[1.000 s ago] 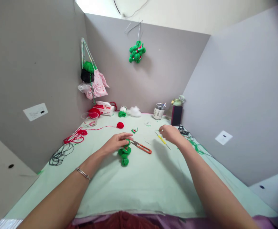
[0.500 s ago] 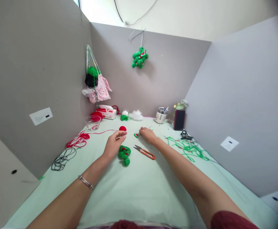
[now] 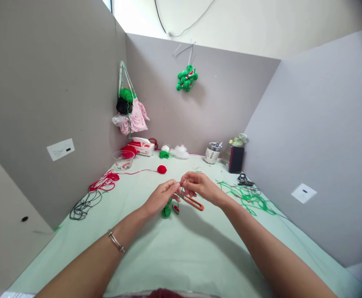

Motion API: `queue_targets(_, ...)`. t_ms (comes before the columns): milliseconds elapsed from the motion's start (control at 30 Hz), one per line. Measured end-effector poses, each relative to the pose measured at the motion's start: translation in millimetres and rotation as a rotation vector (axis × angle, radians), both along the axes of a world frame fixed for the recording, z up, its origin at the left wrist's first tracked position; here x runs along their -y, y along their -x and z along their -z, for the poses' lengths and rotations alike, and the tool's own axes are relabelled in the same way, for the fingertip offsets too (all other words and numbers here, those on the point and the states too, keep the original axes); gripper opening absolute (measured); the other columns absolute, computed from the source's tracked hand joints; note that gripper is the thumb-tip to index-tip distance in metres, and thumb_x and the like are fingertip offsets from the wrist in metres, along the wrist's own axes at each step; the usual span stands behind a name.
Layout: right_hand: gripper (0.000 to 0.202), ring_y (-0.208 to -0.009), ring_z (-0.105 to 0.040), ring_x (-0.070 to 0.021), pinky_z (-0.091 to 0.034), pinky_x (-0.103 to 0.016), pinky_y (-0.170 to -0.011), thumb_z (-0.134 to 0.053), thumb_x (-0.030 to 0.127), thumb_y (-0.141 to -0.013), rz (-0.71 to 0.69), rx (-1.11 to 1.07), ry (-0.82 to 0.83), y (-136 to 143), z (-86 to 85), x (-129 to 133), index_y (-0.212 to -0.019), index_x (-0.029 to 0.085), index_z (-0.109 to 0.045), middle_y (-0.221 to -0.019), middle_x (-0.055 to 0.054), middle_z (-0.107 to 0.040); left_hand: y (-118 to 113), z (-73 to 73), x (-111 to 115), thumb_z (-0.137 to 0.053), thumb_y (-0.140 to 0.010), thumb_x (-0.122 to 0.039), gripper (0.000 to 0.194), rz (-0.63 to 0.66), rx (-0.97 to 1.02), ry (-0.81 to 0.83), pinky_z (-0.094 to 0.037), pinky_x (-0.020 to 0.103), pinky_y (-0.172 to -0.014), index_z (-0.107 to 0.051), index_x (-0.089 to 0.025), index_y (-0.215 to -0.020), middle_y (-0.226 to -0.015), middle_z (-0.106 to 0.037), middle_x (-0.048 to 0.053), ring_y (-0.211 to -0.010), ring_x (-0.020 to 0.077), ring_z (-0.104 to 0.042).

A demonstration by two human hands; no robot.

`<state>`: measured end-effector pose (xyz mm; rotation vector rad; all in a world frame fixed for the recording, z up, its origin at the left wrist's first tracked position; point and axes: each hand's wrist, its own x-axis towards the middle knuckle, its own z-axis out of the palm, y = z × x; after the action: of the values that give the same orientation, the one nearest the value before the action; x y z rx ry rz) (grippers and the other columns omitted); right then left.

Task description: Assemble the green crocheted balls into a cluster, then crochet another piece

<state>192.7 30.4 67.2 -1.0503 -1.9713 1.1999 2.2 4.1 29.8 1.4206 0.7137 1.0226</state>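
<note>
My left hand (image 3: 162, 196) and my right hand (image 3: 201, 187) meet above the middle of the table, fingertips pinched on a strand of green yarn (image 3: 182, 191). Below the fingers hangs a small red, white and green crocheted piece (image 3: 176, 209), apparently on that strand. Just left of it lies a green crocheted piece with round balls (image 3: 166, 212), mostly covered by my left hand. Orange-handled thread snips (image 3: 195, 203) lie under my right hand, their blades partly hidden by the fingers.
A small red yarn ball (image 3: 161, 169) trails a strand toward loose red yarn (image 3: 106, 181) and dark cord (image 3: 85, 205) at left. Green yarn scraps (image 3: 251, 196) lie at right. A plastic tub (image 3: 124, 160), tissue box (image 3: 142, 147), pen tin (image 3: 212, 153) and phone (image 3: 236, 159) stand behind.
My right hand has picked up the small crocheted piece by its yarn and brought it nearer. My left hand has moved right to meet it, now covering part of the green crocheted piece.
</note>
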Motion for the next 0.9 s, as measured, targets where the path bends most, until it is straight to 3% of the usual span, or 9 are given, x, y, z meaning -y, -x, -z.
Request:
queue_targets(133, 0.009, -0.058, -0.053, -0.0104, -0.042, -0.023, -0.057, -0.051, 0.021, -0.087, 0.081, 0.0, -0.146, 6.0, -7.4, 23.7, -0.095, 0.019, -0.054, -0.062, 0.006, -0.055, -6.3, 7.5, 0.6, -0.055, -0.087, -0.06, 0.05, 0.075, 0.012, 0.013, -0.049, 0.032, -0.08, -0.072, -0.014, -0.088, -0.092, -0.069, 0.011, -0.079, 0.0175, -0.061)
queue_targets(233, 0.007, -0.062, -0.055, -0.011, -0.042, -0.023, -0.06, -0.05, 0.023, -0.091, 0.081, 0.094, -0.27, 12.3, -8.5, 40.7, -0.097, 0.021, -0.052, -0.067, 0.005, -0.059, -11.5, 12.8, 1.3, -0.057, -0.088, -0.058, 0.048, 0.021, 0.099, 0.023, -0.048, 0.032, -0.083, -0.073, -0.014, -0.086, -0.086, -0.069, 0.009, -0.084, 0.0194, -0.061)
queue_targets(367, 0.011, -0.061, -0.059, -0.0116, -0.044, -0.023, -0.061, -0.042, 0.027, -0.097, 0.136, 0.198, -0.276, 4.3, -3.1, 40.9, -0.097, 0.021, -0.051, -0.073, 0.002, -0.064, -12.5, 11.4, 3.2, -0.065, -0.084, -0.048, 0.034, -0.079, 0.187, 0.116, -0.046, 0.028, -0.082, -0.073, -0.015, -0.082, -0.077, -0.065, 0.005, -0.08, 0.0164, -0.06)
queue_targets(433, 0.02, -0.063, -0.062, -0.0125, -0.045, -0.024, -0.064, -0.037, 0.027, -0.1, 0.262, 0.462, -0.352, -7.6, 1.6, 31.5, -0.094, 0.019, -0.055, -0.075, 0.0, -0.066, -10.4, 8.6, 3.9, -0.068, -0.082, -0.044, 0.03, -0.147, 0.201, 0.181, -0.046, 0.025, -0.078, -0.074, -0.015, -0.089, -0.079, -0.064, 0.004, -0.078, 0.0143, -0.059)
queue_targets(500, 0.023, -0.078, -0.066, -0.0162, -0.045, -0.026, -0.07, -0.04, 0.021, -0.099, 0.331, 0.913, -0.462, -18.5, 8.8, 21.1, -0.092, 0.018, -0.062, -0.088, -0.006, -0.069, -8.5, 6.0, 4.5, -0.067, -0.083, -0.04, 0.026, -0.161, 0.231, 0.206, -0.046, 0.023, -0.076, -0.071, -0.015, -0.089, -0.087, -0.065, 0.005, -0.079, 0.0129, -0.058)
queue_targets(600, 0.019, -0.086, -0.069, -0.0247, -0.045, -0.029, -0.07, -0.051, 0.007, -0.089, 0.341, 1.118, -0.436, -23.0, 25.3, 10.1, -0.08, 0.011, -0.067, -0.096, -0.017, -0.069, -8.4, 3.3, 5.9, -0.065, -0.084, -0.037, 0.021, -0.131, 0.316, 0.192, -0.048, 0.025, -0.079, -0.063, -0.017, -0.079, -0.095, -0.066, 0.006, -0.082, 0.0132, -0.059)
queue_targets(767, 0.026, -0.097, -0.068, -0.0292, -0.046, -0.032, -0.076, -0.047, -0.003, -0.085, 0.337, 1.144, -0.409, -10.9, 50.3, 0.5, -0.087, 0.007, -0.07, -0.098, -0.022, -0.068, -11.0, 3.6, 6.4, -0.063, -0.086, -0.038, 0.021, -0.089, 0.277, 0.149, -0.049, 0.024, -0.076, -0.064, -0.017, -0.085, -0.084, -0.063, 0.002, -0.077, 0.0124, -0.058)
queue_targets(900, 0.02, -0.09, -0.069, -0.0261, -0.045, -0.03, -0.074, -0.05, 0.0, -0.083, 0.349, 1.037, -0.381, -16.6, 46.9, -3.3, -0.083, 0.009, -0.068, -0.095, -0.019, -0.07, -9.8, 6.5, 5.7, -0.064, -0.087, -0.037, 0.026, -0.099, 0.158, 0.087, -0.047, 0.023, -0.071, -0.071, -0.016, -0.101, -0.078, -0.063, 0.001, -0.07, 0.0109, -0.056)
